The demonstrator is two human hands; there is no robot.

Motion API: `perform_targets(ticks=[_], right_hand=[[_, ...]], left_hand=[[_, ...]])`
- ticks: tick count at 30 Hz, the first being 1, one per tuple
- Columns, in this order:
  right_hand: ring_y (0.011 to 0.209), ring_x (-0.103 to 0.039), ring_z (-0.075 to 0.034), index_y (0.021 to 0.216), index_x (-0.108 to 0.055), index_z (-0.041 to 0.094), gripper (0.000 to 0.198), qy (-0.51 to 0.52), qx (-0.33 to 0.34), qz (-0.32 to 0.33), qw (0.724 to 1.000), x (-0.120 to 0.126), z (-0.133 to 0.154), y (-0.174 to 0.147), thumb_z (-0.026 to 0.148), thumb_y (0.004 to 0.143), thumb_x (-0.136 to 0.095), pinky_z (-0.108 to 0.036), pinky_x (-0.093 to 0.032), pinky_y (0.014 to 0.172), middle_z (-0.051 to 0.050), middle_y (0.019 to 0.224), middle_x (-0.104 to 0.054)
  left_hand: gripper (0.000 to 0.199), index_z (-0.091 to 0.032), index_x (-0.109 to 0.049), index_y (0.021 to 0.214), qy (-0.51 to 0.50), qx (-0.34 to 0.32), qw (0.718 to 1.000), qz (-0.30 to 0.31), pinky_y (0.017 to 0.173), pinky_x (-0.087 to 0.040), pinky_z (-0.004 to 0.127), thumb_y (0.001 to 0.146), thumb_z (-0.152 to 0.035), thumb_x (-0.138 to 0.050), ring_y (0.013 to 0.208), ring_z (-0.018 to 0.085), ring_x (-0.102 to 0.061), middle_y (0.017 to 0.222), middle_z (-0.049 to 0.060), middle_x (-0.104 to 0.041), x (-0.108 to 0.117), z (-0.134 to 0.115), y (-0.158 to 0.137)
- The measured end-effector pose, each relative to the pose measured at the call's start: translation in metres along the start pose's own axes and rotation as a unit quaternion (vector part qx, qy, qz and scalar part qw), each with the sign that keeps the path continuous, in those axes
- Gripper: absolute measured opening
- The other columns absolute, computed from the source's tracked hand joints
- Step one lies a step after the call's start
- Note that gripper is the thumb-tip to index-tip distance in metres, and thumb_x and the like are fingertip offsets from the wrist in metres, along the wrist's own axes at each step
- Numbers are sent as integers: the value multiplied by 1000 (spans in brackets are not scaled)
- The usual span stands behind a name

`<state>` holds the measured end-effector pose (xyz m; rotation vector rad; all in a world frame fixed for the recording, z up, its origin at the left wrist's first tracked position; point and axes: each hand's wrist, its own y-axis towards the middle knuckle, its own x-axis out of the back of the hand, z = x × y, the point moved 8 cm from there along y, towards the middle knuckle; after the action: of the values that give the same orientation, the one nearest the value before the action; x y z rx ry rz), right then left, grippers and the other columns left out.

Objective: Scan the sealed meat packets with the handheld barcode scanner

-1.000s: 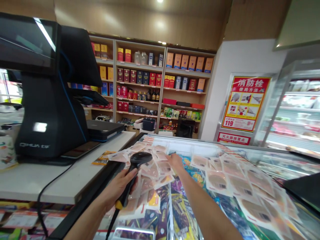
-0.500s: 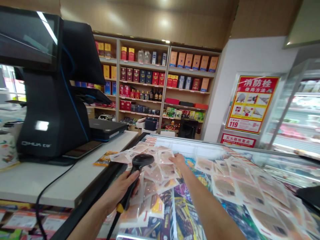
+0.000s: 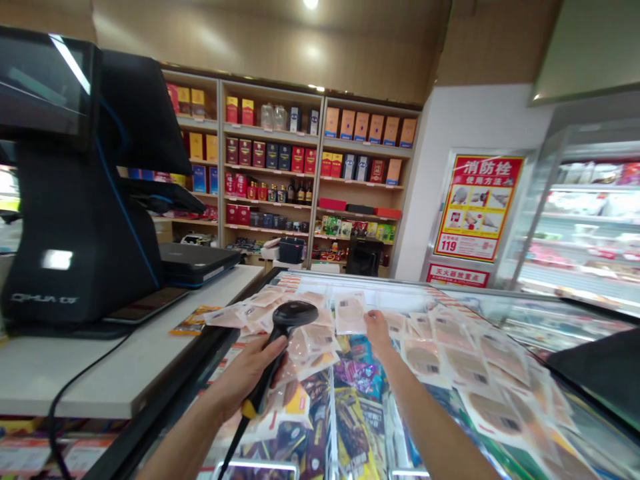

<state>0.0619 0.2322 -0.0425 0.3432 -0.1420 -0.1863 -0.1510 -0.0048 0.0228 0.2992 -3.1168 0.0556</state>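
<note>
My left hand [image 3: 253, 373] is wrapped round the handle of a black barcode scanner [image 3: 295, 313], its head over a pile of flat clear packets [image 3: 305, 347] with pale round contents. In a pinch at the edge, my right hand [image 3: 379, 331] holds one such flat packet [image 3: 351, 313], a small barcode label showing on it. That packet is to the right of the scanner head. More flat packets [image 3: 467, 363] lie spread and overlapping to the right of my right arm. Both groups rest on the glass top of a freezer [image 3: 333, 413], with colourful wrapped goods visible beneath.
A white counter [image 3: 65, 380] on the left carries a black checkout terminal [image 3: 55, 233], a black flat box [image 3: 197, 263] and a yellow-orange sachet [image 3: 195, 321]. The scanner's cord [image 3: 233, 447] runs down toward me. Behind are shelves [image 3: 270, 133] of boxes and a red poster [image 3: 477, 207].
My right hand has moved right, carrying a packet off the left pile into the gap between the two groups. The left hand still grips the scanner. The view has turned slightly right.
</note>
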Motion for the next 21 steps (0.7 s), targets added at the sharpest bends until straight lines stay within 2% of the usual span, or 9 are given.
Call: perform_targets(ticks=[4,10,13,16,21], right_hand=[[43,-38,-9,66,-43,19,14,21,-24,-8,999,23,-7,-2,31,59,-44,-21,-29,45,8,43,-40],[44,-40,-10,65,-41,19,13,16,-27,1,1000,31,-8,-3,31,61,-41,-20,-30,44,6,46,-40],[48,-45,-11,67,-44,18,13,-91,1,-27,995,43,-3,3,29,63,-39,-21,-33,47,3,50,-47],[56,-49,-14,70,-49,15,16,-220,18,-90,971,63,3,12,24,64,-38,-23,-34,54,-3,60,-54],[64,-51,-18,85,-53,11,28,-279,20,-125,952,89,6,28,20,66,-34,-26,-33,57,-9,68,-58]], left_hand=[[29,-16,-43,60,-9,-10,1000,27,38,-29,17,66,-44,-48,39,4,-38,49,-6,-45,-18,-3,0],[27,-16,-44,68,-13,-10,995,103,41,-31,18,69,-44,-45,42,5,-42,56,-4,-47,-41,1,7],[27,-16,-44,68,-23,-11,993,116,41,-31,18,69,-43,-45,42,5,-42,58,-4,-47,-47,1,11],[28,-15,-44,67,-15,-13,994,108,41,-31,18,69,-44,-44,42,5,-41,57,-4,-47,-49,1,14],[29,-16,-44,64,-9,-2,997,80,40,-31,18,67,-45,-47,41,5,-41,53,-5,-45,-49,3,16]])
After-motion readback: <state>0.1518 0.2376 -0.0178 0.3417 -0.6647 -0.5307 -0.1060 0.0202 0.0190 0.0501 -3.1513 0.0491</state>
